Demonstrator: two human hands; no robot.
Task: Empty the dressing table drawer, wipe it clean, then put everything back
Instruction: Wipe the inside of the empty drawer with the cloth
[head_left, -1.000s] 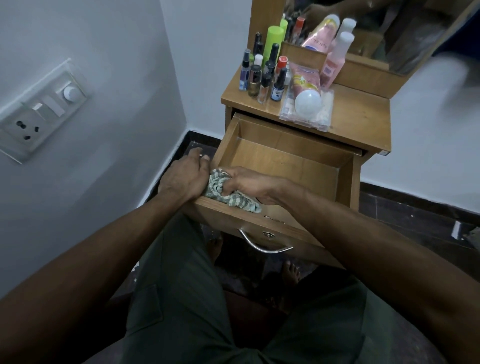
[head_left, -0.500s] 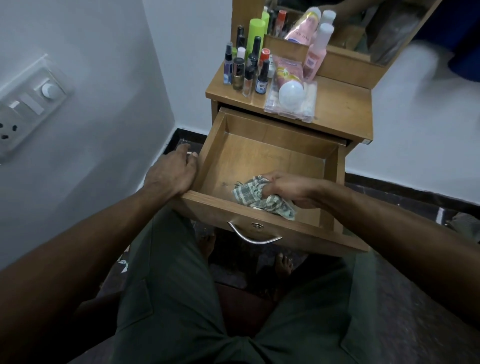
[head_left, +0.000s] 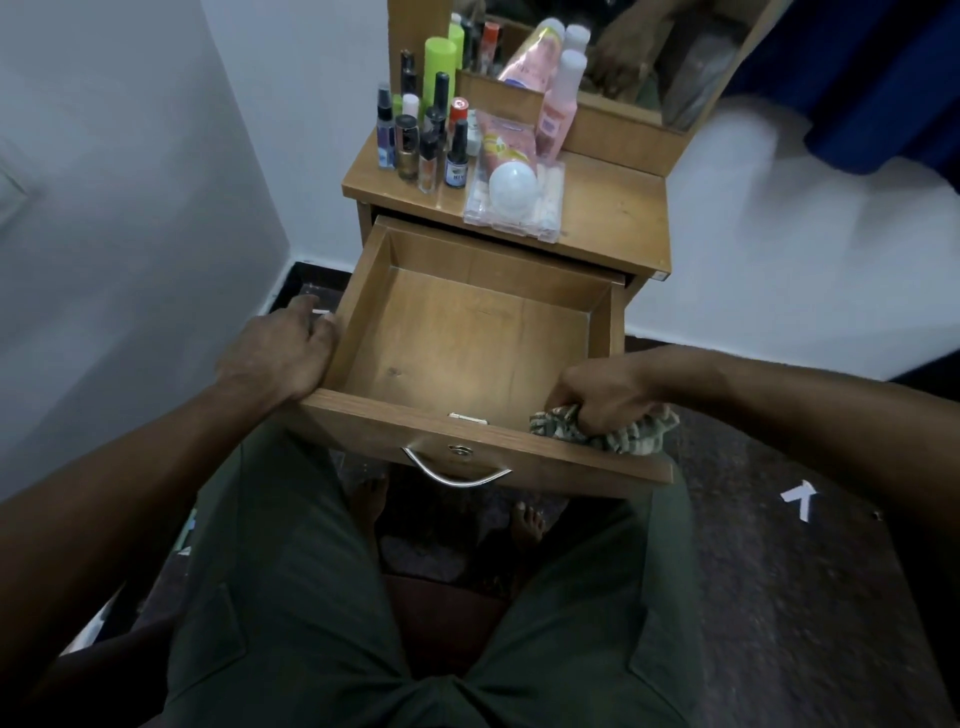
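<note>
Drawer (head_left: 467, 338) pulled well out from under the desk (head_left: 613, 208), toward the person's lap. Inside bare wood, nothing left in it. Emptying looks done; wiping is the step in hand, by my read.

Cloth (head_left: 608, 428), striped, bunched at drawer's front right corner, draped over the front rim. Right hand (head_left: 602, 397) curled tight round it, fingers closed on the wad. Prob working the corner/rim, where dust collects; could equally be lifting out, can't tell.

Left hand (head_left: 280, 353) at drawer's left front corner, outside the wall, fingers wrapped loosely against the side. Likely bracing so the drawer doesn't slide or rack while the other hand rubs.

Handle (head_left: 454, 470) on drawer front, below the rim, untouched.

Behind drawer, on desk top: small bottles (head_left: 421, 140) clustered at back left, pink bottle (head_left: 558, 104) upright further back, clear box (head_left: 514, 200) nearer the drawer w/ a white round thing (head_left: 511, 182) and a pink tube (head_left: 506, 143) on it. Presumably the drawer's contents, parked close for putting back. Mirror (head_left: 623, 47) behind those.

Refill not yet begun.
</note>
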